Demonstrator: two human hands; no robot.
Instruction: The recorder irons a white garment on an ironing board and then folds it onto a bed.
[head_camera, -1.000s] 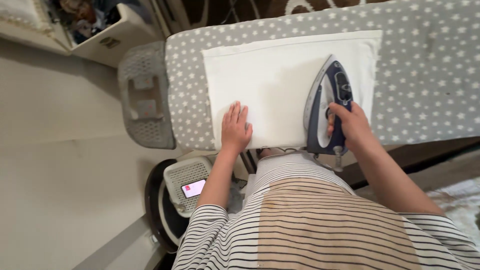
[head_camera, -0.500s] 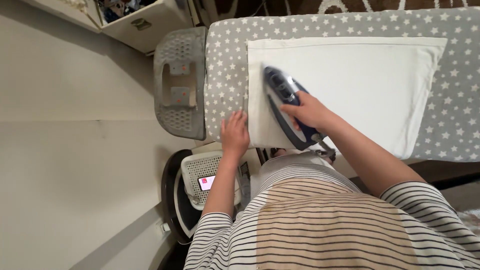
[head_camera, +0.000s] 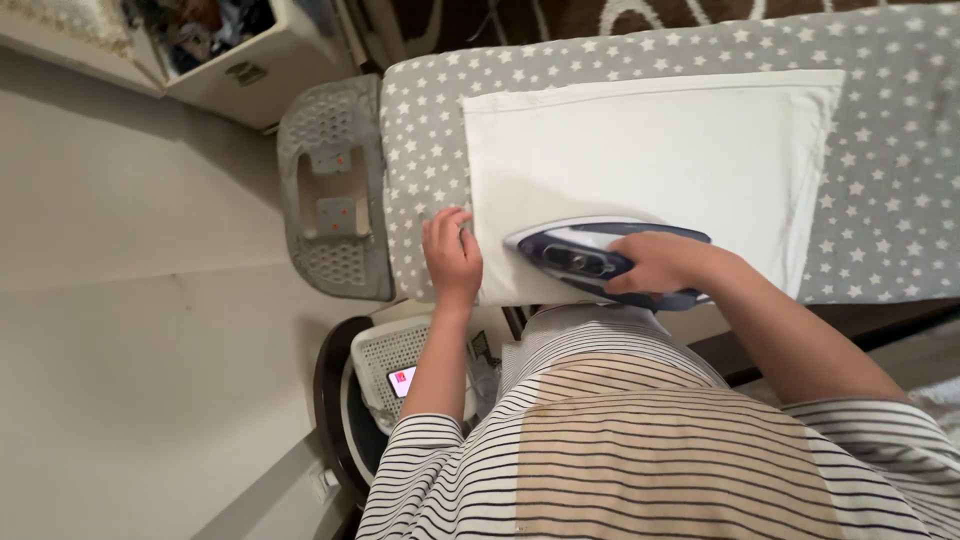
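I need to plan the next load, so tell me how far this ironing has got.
Done: the white cloth lies spread flat on the star-patterned ironing board, and its far part looks smooth. In hand: the right hand grips the blue iron, lying sideways along the near edge, while the left hand presses down the cloth's left edge. Left: the near edge, at least.

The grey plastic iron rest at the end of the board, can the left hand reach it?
Probably yes. The left hand lies flat on the star-patterned board cover at the white cloth's corner, and the grey plastic iron rest sits just beyond it, with nothing between them.
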